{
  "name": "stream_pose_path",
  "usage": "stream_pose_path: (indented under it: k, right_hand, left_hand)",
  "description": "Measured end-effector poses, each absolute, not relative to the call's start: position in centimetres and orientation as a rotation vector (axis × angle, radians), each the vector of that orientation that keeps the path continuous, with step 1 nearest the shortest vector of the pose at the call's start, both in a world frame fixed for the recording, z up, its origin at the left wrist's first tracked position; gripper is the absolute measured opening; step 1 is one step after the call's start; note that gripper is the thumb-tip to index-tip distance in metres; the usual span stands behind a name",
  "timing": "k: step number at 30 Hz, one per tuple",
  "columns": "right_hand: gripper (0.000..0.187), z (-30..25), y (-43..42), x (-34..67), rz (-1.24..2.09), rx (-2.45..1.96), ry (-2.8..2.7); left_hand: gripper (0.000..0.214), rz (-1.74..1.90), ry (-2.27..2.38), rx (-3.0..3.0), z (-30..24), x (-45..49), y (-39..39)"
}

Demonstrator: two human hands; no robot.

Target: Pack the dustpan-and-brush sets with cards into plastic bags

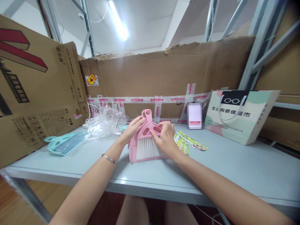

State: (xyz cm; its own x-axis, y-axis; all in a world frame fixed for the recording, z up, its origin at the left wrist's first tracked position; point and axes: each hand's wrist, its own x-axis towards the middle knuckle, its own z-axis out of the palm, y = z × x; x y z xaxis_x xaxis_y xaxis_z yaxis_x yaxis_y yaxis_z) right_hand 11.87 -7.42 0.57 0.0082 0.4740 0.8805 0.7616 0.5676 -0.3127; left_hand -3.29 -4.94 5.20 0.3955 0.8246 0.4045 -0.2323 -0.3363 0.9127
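While both hands are clamping it, one pink dustpan-and-brush set (134, 153) is lying centrally: the left hand (131, 129) is gripping its left rim, the right hand (165, 138) its brush (146, 149). One teal set (63, 142) is lying leftward, one paper bag (241, 120) standing rightward; cardboard sheets (164, 75) are walling the pale table (234, 164).

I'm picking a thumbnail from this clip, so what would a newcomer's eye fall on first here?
First, the pink dustpan-and-brush set at the middle of the pale table, held between the left hand and right hand. Next, a teal dustpan set lying at the left beside crumpled clear plastic, and a paper bag printed with glasses at the right, before the cardboard wall.
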Motion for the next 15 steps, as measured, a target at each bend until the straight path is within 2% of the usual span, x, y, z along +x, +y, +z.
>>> stream_pose_path:
  k: [5,15]
  right_hand:
    - [0.025,0.68,-7.53,11.86,-0.281,-1.121,-1.610]
    - [0.034,1.30,-7.15,12.49,-0.186,-1.089,-1.671]
  left_hand:
    - [0.056,1.106,0.473,1.650,4.56,-3.26,-4.57]
    - [0.054,1.073,0.463,1.691,4.22,-3.29,-4.46]
